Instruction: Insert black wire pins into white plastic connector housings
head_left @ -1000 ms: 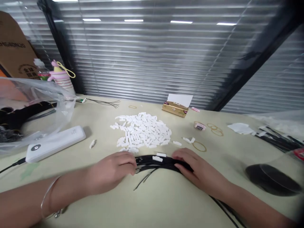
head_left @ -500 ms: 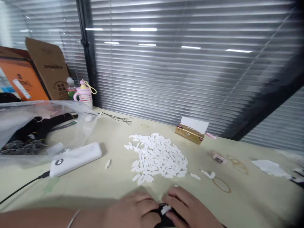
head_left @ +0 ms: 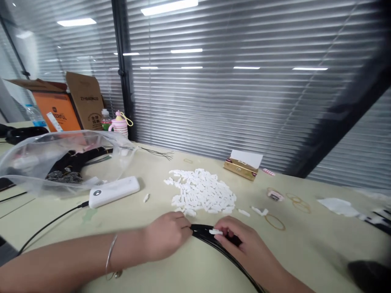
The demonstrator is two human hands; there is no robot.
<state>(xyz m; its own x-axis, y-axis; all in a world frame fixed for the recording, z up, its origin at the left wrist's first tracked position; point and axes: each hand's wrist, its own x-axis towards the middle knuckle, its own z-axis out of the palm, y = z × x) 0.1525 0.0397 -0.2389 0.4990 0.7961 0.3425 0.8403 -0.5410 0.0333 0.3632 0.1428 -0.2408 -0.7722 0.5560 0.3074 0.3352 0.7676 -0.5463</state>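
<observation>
My left hand (head_left: 169, 235) is closed around the end of a bundle of thin black cables (head_left: 224, 251), its fingertips curled out of sight. My right hand (head_left: 241, 240) pinches a small white plastic piece (head_left: 216, 232) between thumb and fingers, right over the cables. The bundle runs under this hand and curves down to the bottom edge. Whether the white piece is joined to a cable, I cannot tell. Just beyond both hands lies a heap of similar white pieces (head_left: 204, 191).
Left of the heap lie a white power bank (head_left: 114, 192) with a black cord and a clear plastic bag (head_left: 33, 152) of black cables. A gold box (head_left: 241, 168) stands at the back. Rubber bands (head_left: 275, 222) and a few loose white pieces (head_left: 259, 211) lie to the right.
The view has shifted, and both hands appear higher in the picture. More of the black cable bundle shows now. My hands are farther apart, with the white piece at my right fingertips.
</observation>
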